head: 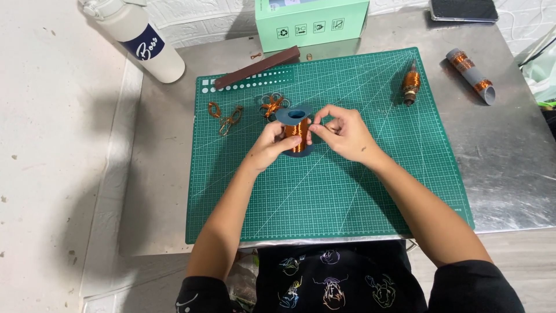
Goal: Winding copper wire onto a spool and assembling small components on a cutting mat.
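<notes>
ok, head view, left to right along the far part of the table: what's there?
White bottle → brown bar → green box → copper-wound spindle → dark phone → grey tube with copper windings.

Copper-orange wire spool (296,134) with blue-grey flanges on a white-gridded green cutting mat (347,191)
</notes>
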